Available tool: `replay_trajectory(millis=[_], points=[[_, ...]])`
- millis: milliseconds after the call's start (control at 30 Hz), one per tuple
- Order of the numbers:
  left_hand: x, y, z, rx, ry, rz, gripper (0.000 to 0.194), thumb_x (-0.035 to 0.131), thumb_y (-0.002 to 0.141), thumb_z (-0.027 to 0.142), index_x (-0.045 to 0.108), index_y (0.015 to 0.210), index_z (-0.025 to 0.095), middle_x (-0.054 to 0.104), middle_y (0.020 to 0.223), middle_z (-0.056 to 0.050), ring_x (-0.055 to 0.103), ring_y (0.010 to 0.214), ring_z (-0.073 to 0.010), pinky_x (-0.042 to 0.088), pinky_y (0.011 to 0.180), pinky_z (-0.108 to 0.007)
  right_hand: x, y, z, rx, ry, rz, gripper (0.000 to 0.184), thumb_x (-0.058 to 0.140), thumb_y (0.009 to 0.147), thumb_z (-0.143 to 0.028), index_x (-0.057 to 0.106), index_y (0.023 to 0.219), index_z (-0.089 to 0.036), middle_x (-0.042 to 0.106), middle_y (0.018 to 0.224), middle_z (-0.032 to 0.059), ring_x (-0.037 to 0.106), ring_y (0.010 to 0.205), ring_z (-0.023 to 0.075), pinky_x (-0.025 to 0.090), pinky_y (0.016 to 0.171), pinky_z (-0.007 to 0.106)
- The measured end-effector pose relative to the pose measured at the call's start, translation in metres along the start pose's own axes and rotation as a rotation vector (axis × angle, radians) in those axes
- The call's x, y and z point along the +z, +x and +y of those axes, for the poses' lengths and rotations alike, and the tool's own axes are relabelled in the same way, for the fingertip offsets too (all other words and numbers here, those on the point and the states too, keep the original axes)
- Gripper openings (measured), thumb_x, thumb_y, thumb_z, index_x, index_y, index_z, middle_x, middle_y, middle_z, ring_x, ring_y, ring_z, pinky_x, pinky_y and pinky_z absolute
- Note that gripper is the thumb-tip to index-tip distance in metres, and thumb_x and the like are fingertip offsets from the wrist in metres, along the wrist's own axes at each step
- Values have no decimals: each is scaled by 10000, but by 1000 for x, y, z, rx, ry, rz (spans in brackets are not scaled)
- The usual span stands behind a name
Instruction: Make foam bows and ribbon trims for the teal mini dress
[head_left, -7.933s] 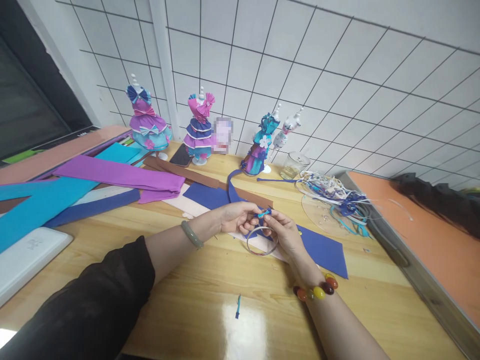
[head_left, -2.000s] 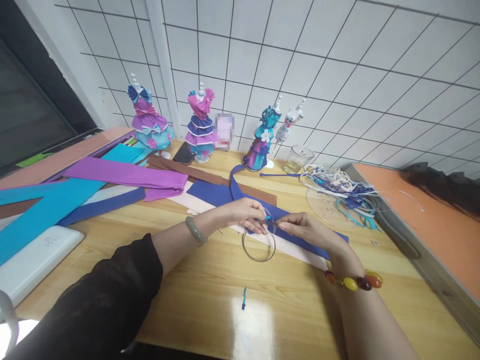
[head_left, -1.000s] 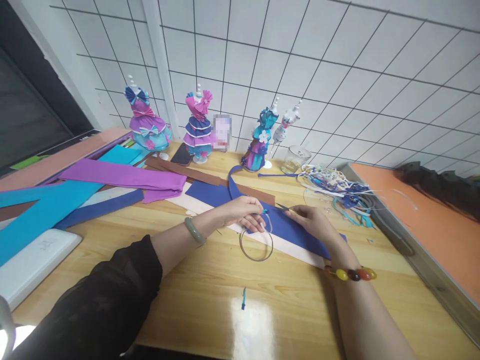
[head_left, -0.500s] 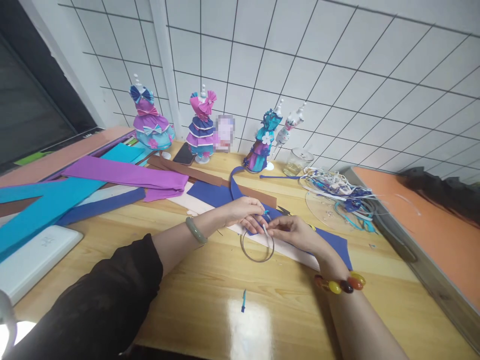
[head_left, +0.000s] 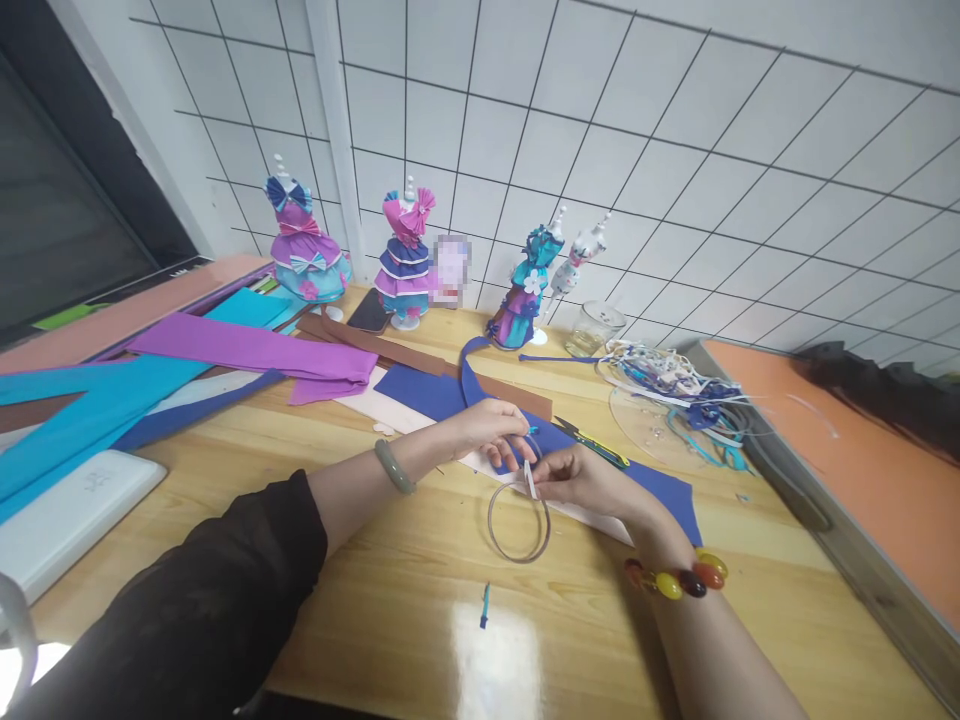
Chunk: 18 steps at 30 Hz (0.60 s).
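Observation:
Over the middle of the table, my left hand [head_left: 491,432] is closed, thumb and fingertips pinching the upper end of a thin grey-brown looped strip [head_left: 491,520]. A tiny teal piece [head_left: 533,431] shows at those fingertips. My right hand [head_left: 577,480] pinches a short white part [head_left: 529,479] of the strip just to the right. Below both hands the strip hangs in a round loop. Beneath them lie a dark blue cloth [head_left: 667,495] and a pale pink strip [head_left: 375,405]. Yellow-and-black scissors [head_left: 600,445] rest on the blue cloth behind my right hand.
Dressed miniature dress forms [head_left: 405,265] stand along the tiled wall, with a glass [head_left: 595,328] at right. Tangled ribbon scraps [head_left: 675,390] lie right of it. Purple cloth [head_left: 255,350], teal cloth [head_left: 142,400] and a white box [head_left: 82,515] are at left. A teal scrap [head_left: 485,605] lies in front.
My right hand has shifted slightly down and left with the white part, and the loop hangs a little lower. More of the scissors shows. My left hand stays nearly in place.

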<state>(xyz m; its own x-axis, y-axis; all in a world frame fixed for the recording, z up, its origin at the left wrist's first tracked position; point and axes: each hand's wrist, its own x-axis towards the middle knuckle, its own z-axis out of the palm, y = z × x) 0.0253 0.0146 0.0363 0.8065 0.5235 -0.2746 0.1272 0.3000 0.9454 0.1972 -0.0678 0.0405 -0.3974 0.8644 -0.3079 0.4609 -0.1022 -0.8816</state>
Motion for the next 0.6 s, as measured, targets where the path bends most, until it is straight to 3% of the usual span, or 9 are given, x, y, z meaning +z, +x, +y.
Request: replay_trajectory(millis=[267, 400, 500, 600], points=[[0, 2, 0, 17, -28, 62, 159, 506, 706, 279, 435, 774, 155, 657, 813, -114, 589, 475, -127, 366, 386, -183, 2, -1, -1, 29, 14, -63, 220, 659, 653, -373, 699, 717, -166, 670, 697, 12, 545, 604, 124, 428, 615, 248], [-4, 4, 2, 50, -45, 113, 188, 520, 705, 306, 432, 771, 154, 650, 870, -120, 586, 479, -115, 365, 392, -178, 4, 2, 3, 17, 19, -107, 267, 672, 633, -397, 710, 744, -157, 657, 717, 32, 525, 562, 110, 426, 525, 224], [-4, 4, 1, 71, -34, 117, 208, 548, 692, 308, 450, 779, 147, 649, 868, -112, 576, 494, -94, 376, 410, -173, 3, 4, 4, -20, 21, -77, 280, 661, 649, -405, 705, 768, -155, 631, 827, 53, 507, 527, 89, 408, 449, 203], [-1, 4, 0, 97, -33, 135, 174, 557, 684, 274, 478, 760, 139, 646, 817, -87, 547, 489, -71, 370, 412, -168, 2, 4, 2, -66, 4, 33, 291, 623, 683, -424, 690, 766, -153, 611, 840, 59, 482, 481, 75, 386, 399, 200]])
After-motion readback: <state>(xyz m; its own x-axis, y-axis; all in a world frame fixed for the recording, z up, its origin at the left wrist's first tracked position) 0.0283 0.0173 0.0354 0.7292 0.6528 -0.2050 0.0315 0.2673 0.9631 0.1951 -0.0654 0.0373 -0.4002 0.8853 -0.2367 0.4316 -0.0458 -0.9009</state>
